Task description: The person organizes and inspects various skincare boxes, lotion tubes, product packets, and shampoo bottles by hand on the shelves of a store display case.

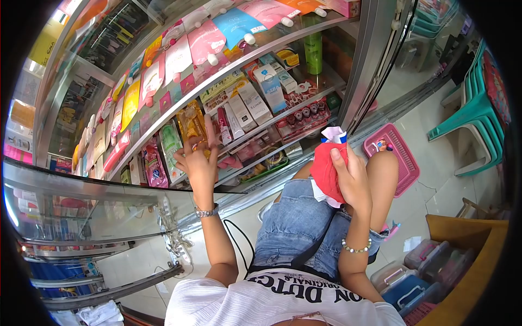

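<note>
My left hand (200,165), with a metal watch (206,211) at the wrist, reaches into the glass display case. A slim pale pink tube (210,129) rises from between its thumb and bent fingers; the others are spread. Yellow packs (191,120) stand just behind these fingers, beside a green-and-white pack (171,144) and a magenta pack (155,167). Above my knee, my right hand (354,176) is closed around a bunched red cloth (327,171). White and blue fabric (334,135) shows at the cloth's upper end, and white at its lower edge.
Sachets with white caps fill the upper glass shelf (261,51); boxes (253,103) stand below. A pink basket (405,173) is on the floor by my knee. Stacked green stools (467,117), plastic containers (402,282) and a wooden cabinet edge (473,223) are at right. Cables (176,239) lie at left.
</note>
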### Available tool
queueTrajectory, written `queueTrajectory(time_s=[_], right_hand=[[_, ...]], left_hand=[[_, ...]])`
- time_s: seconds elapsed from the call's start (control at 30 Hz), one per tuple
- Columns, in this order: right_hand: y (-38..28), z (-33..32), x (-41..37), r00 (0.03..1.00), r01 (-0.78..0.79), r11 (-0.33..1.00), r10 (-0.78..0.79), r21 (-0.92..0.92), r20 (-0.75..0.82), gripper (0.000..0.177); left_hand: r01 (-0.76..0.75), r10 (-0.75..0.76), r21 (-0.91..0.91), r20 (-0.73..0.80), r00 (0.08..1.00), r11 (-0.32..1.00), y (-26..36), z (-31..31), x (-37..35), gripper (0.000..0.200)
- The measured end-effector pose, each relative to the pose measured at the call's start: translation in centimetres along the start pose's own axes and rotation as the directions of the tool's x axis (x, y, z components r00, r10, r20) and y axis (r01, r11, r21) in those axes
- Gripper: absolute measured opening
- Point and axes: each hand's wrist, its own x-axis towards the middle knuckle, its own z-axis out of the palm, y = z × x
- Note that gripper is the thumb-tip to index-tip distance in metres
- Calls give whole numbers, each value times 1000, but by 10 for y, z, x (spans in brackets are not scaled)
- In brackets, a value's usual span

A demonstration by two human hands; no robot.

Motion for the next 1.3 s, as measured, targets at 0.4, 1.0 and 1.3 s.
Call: queueTrajectory(time_s=[0.4,1.0,1.3], right_hand=[[-4,54,2,955,-254,368,243,894,171,38],[39,1,16,942,-11,262,326,965,-77,25],[29,6,17,948,-64,220,318,973,-10,25]], left_hand=[[-323,604,-749,127,787,579,63,-27,-45,14],[-261,344,-403,149,927,877,19,46,18,51],[-266,328,-342,137,935,901,25,48,15,54]])
